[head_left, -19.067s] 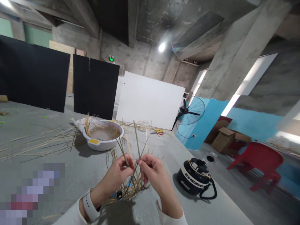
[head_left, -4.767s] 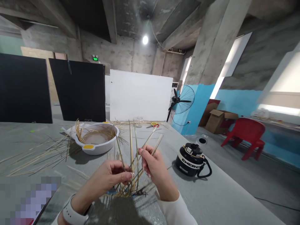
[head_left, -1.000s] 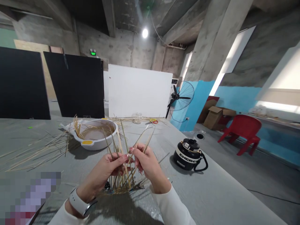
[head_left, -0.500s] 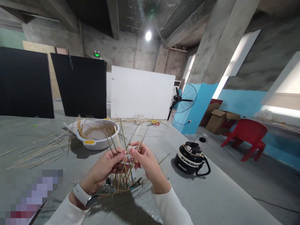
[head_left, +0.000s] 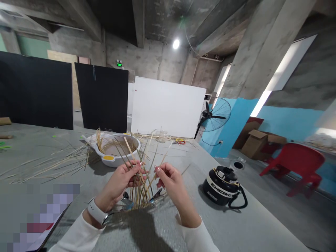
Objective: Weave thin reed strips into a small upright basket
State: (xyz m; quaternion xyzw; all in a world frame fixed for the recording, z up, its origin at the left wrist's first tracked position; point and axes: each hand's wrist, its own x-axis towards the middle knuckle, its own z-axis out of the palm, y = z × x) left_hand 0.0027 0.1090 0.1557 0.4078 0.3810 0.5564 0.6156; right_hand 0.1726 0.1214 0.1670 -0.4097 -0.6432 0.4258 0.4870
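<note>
A fan of tan and greenish straw strips rises from the table in front of me, crossing one another near my fingers. My left hand is closed, with thumb and fingers pinching several strips at the crossing. Just to the right, my right hand pinches a straw strip between thumb and fingertips. A dark clip sits at the right side of the strips' base, and another dark clip lies at the left, partly behind my left wrist. The exact weave between my fingers is too small to make out.
A white basin with straw in it stands behind my left hand. Loose straws spread to its left. Scissors and a clear jar lie at the back. A black bottle stands at right, near the table edge.
My right hand has moved apart from my left and now pinches a strip farther right. My left hand keeps its pinch. The view has turned slightly left.
</note>
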